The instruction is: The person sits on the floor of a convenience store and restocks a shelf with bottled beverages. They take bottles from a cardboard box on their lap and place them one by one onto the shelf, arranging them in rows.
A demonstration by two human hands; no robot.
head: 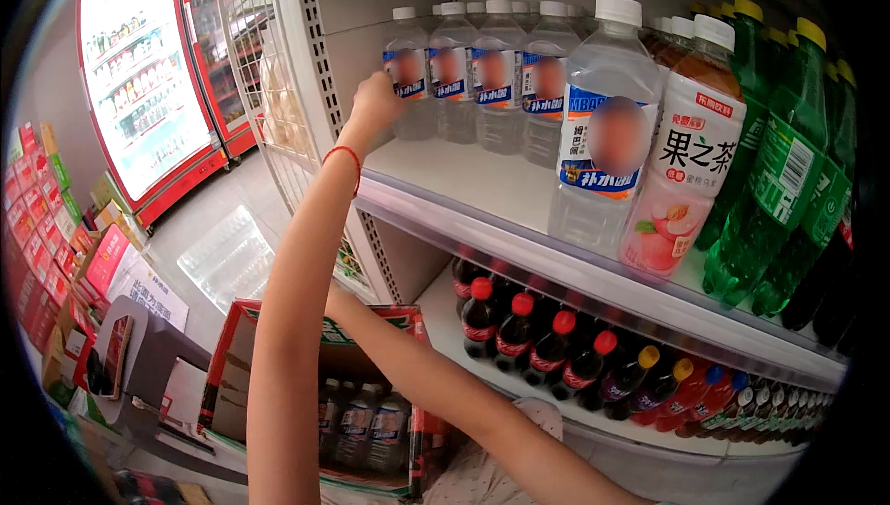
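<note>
My left hand [375,105], with a red cord at the wrist, reaches up to the shelf. It touches the left side of the leftmost clear plastic drink bottle [410,112], which stands upright with a white cap. Its fingertips are partly hidden, so its grip is unclear. More such bottles [498,130] stand to the right in a row, and a nearer one [603,216] is at the shelf front. My right hand [339,302] passes behind my left forearm and is mostly hidden, over an open cardboard box [417,394]. Small labelled bottles [386,428] stand inside the box.
Peach tea [685,178] and green bottles [772,213] crowd the shelf's right. Cola bottles [511,345] line the lower shelf. A wire rack [268,88] flanks the shelf, with a lit drinks fridge [139,74] beyond. Clear plastic wrap [226,258] lies behind the box. A grey device [149,359] stands left.
</note>
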